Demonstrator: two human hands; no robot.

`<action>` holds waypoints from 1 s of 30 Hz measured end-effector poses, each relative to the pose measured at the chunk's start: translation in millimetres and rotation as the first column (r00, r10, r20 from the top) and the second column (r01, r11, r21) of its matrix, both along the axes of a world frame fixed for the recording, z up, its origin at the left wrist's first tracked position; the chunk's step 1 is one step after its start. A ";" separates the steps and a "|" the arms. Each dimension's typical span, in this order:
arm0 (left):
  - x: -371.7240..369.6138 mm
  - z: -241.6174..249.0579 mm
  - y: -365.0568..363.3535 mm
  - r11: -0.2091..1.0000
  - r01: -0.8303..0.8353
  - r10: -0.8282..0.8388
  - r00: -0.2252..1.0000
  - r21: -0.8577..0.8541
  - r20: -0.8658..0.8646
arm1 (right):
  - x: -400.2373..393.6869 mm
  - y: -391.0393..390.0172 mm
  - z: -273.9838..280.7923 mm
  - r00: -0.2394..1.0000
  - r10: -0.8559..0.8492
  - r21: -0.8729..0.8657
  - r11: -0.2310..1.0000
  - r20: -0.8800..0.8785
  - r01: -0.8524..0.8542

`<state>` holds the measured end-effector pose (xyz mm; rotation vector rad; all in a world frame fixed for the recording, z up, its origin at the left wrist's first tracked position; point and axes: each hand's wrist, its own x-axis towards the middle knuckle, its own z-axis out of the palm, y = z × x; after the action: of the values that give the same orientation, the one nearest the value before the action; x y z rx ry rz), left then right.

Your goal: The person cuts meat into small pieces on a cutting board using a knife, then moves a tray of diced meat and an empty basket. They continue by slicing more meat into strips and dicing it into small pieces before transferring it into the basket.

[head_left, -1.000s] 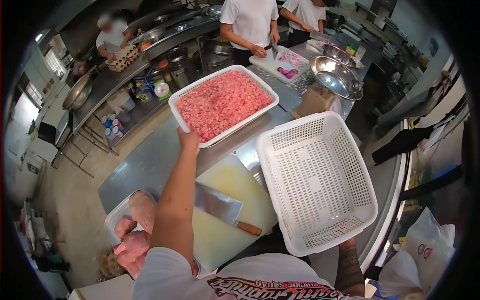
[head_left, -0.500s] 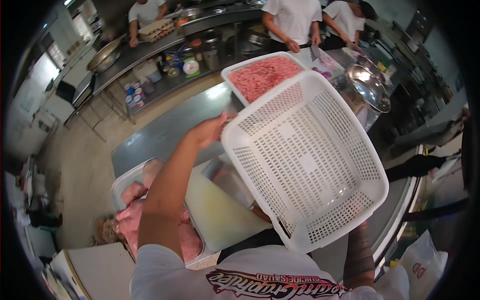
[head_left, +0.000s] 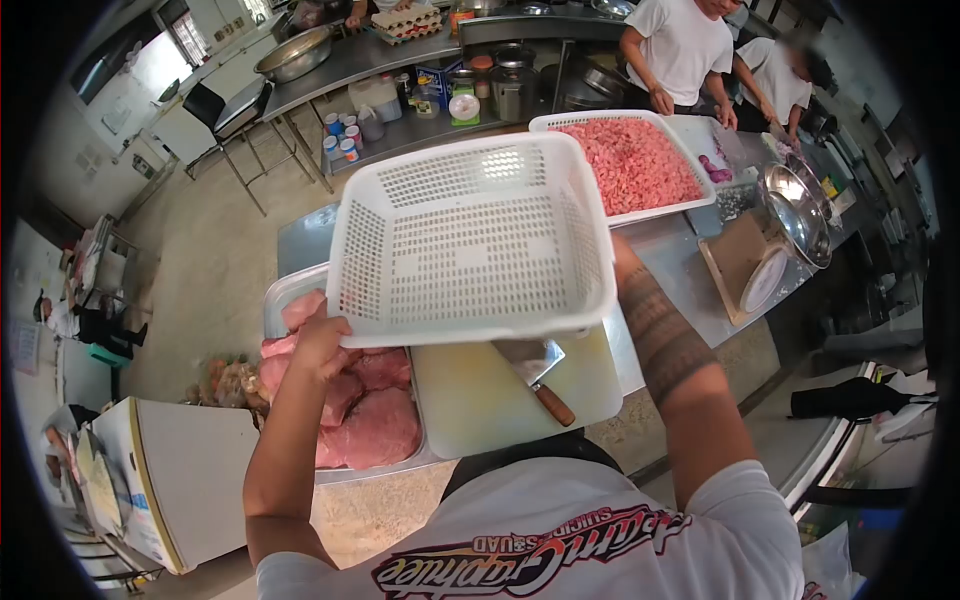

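Observation:
A white perforated plastic basket (head_left: 480, 240) is held tilted over the work table, with nothing inside it. My left hand (head_left: 322, 342) is closed on its near left corner, thumb at the rim. At the right side, my right hand (head_left: 622, 258) grips the basket, its fingers mostly hidden behind the wall. Below lies a cutting board (head_left: 470, 400), and on it a cleaver (head_left: 535, 372) with a wooden handle, its blade partly covered by the basket. Left of the board, a metal tray (head_left: 418, 440) carries large pieces of raw meat (head_left: 370, 425).
A second white basket (head_left: 706, 190) full of chopped meat (head_left: 635, 165) stands at the back right. Nearby are a weighing scale (head_left: 765, 280) and a metal bowl (head_left: 797, 215). Two people (head_left: 680, 45) work beyond. A shelf counter runs along the back; a white box (head_left: 190, 480) stands lower left.
The basket has swung left and levelled out, from a steep tilt at the right to above the tray and board. Both hands stay on it, and my view has turned right.

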<state>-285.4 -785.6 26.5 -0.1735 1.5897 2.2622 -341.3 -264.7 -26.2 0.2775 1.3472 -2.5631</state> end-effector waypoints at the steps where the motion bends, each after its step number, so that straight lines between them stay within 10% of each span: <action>1: 0.4 6.3 3.3 0.999 -0.049 0.049 0.999 -0.017 -0.008 | -9.3 -5.7 -4.0 0.998 -0.059 0.007 0.998 0.002 0.059; 7: -37.7 -9.8 19.5 0.976 -0.198 0.200 0.980 -0.092 0.008 | -27.3 -21.4 -31.4 0.940 -0.330 -0.224 0.926 -0.088 0.305; 15: -76.4 -13.8 89.1 0.953 -0.276 0.286 0.956 -0.128 0.068 | 27.5 -59.0 -23.8 0.903 -0.424 0.200 0.882 -0.062 0.428; 25: -120.9 -56.7 68.6 0.959 -0.225 0.230 0.973 -0.171 0.011 | 103.5 -84.3 -24.7 0.935 0.094 0.795 0.559 -0.342 0.235; 30: -98.8 -49.8 83.6 0.905 -0.369 0.358 0.929 -0.212 -0.089 | 201.3 -103.6 -15.3 0.863 0.505 0.976 0.189 -0.003 -0.107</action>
<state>-384.2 -702.0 -23.4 -0.5204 1.9793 2.3570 -140.0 -368.2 -41.5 -0.2789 2.6493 -1.0837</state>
